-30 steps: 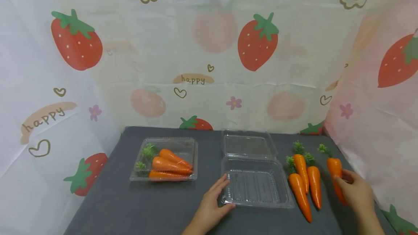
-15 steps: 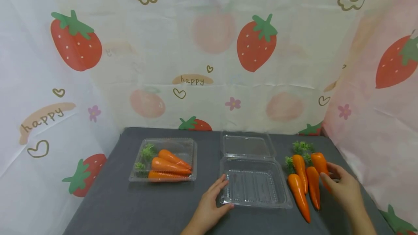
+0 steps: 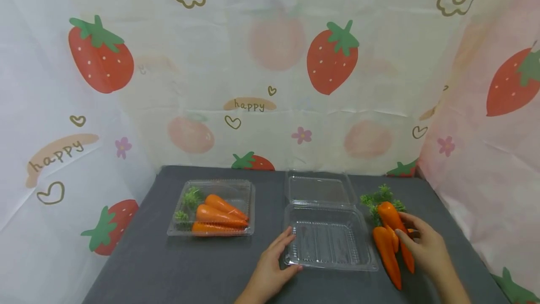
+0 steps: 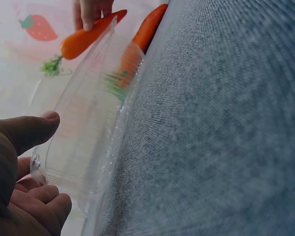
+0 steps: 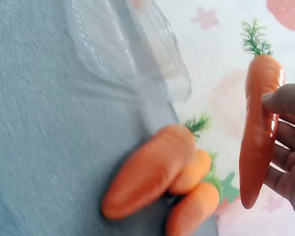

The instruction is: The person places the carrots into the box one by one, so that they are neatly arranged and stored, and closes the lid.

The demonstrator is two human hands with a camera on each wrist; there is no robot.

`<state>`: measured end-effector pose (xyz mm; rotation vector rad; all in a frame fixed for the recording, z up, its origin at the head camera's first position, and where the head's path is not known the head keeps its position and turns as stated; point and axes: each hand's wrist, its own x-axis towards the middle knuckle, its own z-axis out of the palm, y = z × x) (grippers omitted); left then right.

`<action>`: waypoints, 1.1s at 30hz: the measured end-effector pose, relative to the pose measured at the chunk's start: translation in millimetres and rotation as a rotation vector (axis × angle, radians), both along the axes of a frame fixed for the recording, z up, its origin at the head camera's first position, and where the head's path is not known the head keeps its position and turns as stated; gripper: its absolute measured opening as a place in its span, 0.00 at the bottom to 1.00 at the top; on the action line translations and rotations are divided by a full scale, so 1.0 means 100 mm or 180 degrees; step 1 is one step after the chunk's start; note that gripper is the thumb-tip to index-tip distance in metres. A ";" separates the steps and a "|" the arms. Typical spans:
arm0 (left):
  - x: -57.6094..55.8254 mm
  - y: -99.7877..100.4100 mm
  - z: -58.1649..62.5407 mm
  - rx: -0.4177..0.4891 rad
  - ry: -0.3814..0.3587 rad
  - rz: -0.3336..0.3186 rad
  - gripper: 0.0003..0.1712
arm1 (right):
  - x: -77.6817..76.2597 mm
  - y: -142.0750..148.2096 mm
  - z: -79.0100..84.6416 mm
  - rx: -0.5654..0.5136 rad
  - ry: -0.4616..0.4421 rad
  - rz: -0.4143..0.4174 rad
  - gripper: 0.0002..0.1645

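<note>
My right hand (image 3: 428, 247) holds an orange toy carrot (image 3: 390, 215) with green leaves by its side, thumb against fingers. In the right wrist view this carrot (image 5: 257, 137) hangs apart from several others. Below it on the table lie more carrots (image 3: 386, 254), partly covered by the held one in the head view. My left hand (image 3: 270, 266) grips the near left corner of a clear plastic clamshell container (image 3: 333, 265), thumb on one side of the corner and fingers on the other. The container's lid (image 3: 320, 186) lies folded back; no carrot is inside.
A closed clear container (image 3: 249, 191) with orange carrots inside stands on the left of the grey table (image 3: 190, 266). Printed cloth walls (image 3: 253, 60) rise behind the table and along both sides.
My right hand has carried the carrot leftward, from the right of the loose carrots to above them. My left hand has stayed at the container's corner.
</note>
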<state>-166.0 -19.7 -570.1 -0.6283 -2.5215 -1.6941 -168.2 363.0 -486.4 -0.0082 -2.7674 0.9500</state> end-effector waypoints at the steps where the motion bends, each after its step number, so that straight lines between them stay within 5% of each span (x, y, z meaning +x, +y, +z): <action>1: 0.00 0.00 0.00 0.0005 -0.0001 0.0000 0.42 | 0.00 -0.04 -0.01 0.0010 0.0057 0.0042 0.31; 14: -0.02 -0.04 -0.01 -0.0014 0.0269 0.0068 0.41 | -0.11 -0.48 -0.14 -0.0150 0.0201 0.0494 0.27; 26: -0.04 -0.03 -0.03 -0.0005 0.0243 0.0112 0.45 | -0.30 -0.80 -0.20 0.0126 0.0449 0.0990 0.26; 33: -0.02 -0.03 -0.03 0.0006 0.0123 0.0103 0.47 | -0.30 -0.88 -0.18 0.0247 0.0290 0.1228 0.24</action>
